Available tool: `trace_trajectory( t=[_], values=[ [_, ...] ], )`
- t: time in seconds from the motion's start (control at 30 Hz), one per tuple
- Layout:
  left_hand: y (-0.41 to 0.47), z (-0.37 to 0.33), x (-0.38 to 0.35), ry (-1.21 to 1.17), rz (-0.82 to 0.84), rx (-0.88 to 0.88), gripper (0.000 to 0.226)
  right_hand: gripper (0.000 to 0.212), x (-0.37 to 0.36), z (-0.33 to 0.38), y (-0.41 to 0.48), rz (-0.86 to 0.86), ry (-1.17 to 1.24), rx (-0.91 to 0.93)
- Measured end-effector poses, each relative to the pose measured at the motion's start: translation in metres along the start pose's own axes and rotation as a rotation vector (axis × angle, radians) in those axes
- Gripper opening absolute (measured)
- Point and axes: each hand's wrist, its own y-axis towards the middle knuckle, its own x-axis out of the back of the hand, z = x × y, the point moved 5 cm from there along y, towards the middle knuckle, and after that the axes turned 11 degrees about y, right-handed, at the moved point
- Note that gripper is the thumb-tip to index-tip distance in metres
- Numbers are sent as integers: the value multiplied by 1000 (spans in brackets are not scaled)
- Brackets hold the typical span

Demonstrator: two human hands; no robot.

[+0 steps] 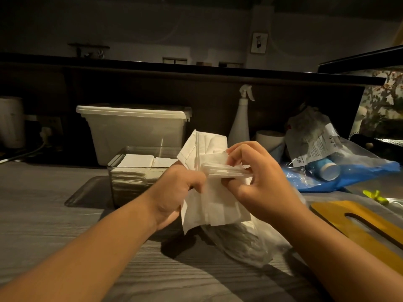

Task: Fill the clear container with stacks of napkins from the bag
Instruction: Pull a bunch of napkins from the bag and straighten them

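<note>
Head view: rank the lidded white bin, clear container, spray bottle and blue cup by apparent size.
1. lidded white bin
2. clear container, nearer yet looks smaller; its right end is hidden behind the left hand and napkins
3. spray bottle
4. blue cup

Printed packet label (314,149), too small to read

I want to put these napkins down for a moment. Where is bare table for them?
Bare table lies left of the left forearm, in front of the flat clear tray. A second patch lies between the forearms, near the camera. The right is crowded: napkin bag, yellow board, blue bag.
</note>
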Motion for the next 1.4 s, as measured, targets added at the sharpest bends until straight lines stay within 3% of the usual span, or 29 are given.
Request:
trace_trajectory(
  t=[0.07,0.23,0.47,0.67,0.9,1.2,1.4],
  values=[
    [1,1,-4,76,46,-20,42,34,-2,-1,0,11,-24,-1],
    [7,7,-1,221,-103,-33,50,38,-3,-1,0,21,-13,24],
    [9,8,-1,187,-134,-45,49,54,-5,3,-3,-14,-128,143],
    [11,11,1,173,-137,-46,47,40,-5,3,-4,-46,-193,221],
    [12,13,0,180,-129,-30,52,61,-5,3,-4,-41,-137,157],
    [13,14,1,190,-143,1,49,60,-4,4,-5,-95,-131,157],
    [12,15,-1,226,-143,2,45,53,-8,2,-5,-11,-176,98]
  ],
)
